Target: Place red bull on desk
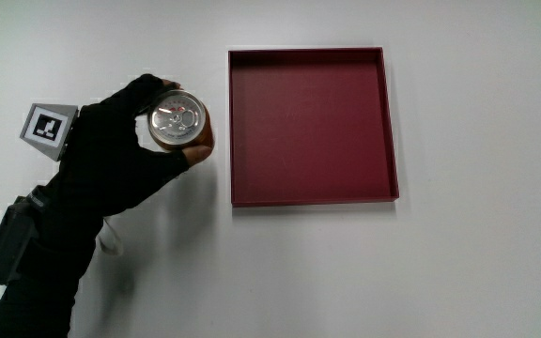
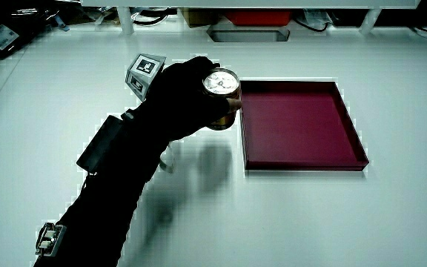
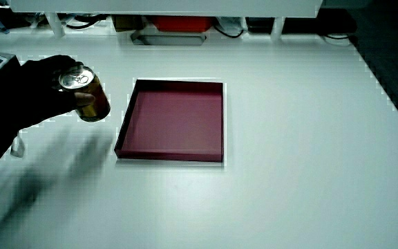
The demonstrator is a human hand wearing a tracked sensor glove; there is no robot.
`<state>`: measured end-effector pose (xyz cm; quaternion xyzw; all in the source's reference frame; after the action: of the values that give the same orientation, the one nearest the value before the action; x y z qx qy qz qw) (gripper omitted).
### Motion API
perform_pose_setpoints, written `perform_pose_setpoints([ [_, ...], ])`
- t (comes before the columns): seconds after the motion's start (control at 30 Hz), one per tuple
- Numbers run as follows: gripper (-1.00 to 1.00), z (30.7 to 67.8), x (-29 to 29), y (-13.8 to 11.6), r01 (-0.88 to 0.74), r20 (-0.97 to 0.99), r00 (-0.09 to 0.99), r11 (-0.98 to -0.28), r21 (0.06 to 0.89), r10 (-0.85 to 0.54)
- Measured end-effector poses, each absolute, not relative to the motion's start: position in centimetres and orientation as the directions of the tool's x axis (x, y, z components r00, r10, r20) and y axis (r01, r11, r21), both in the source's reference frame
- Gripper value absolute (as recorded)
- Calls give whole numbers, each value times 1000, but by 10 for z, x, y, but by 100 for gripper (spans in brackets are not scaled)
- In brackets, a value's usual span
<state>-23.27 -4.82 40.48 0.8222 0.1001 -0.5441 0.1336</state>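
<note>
My hand [image 1: 125, 141] is wrapped around the can [image 1: 178, 120], held above the bare desk [image 1: 477, 272] just beside the red tray [image 1: 311, 127]. If I drift sideways it clips the tray wall; land it tilted and it tips.

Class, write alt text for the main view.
A black-gloved hand grips a drinks can, seen top-on, beside a shallow red tray with nothing in it on a white table.

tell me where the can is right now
The can is gripped in the hand, beside the red tray and outside it; a side view shows it lifted off the table.
</note>
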Motion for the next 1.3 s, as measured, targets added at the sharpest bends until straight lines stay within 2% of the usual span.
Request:
perform_pose_setpoints([
  [0.33,0,448,-256,-48,219,-914,399,-959,178,-78],
  [0.4,0,454,-258,-48,214,-915,398,-962,169,-72],
  [0.47,0,457,-259,-48,206,-903,422,-961,184,-82],
  [0.9,0,474,-264,-45,189,-910,402,-963,191,-102],
  [0.93,0,473,-262,-46,192,-921,376,-964,181,-98],
  [0.97,0,474,-262,-46,190,-911,397,-962,196,-107],
  [1.3,-50,478,-263,-45,197,-914,383,-955,221,-133],
])
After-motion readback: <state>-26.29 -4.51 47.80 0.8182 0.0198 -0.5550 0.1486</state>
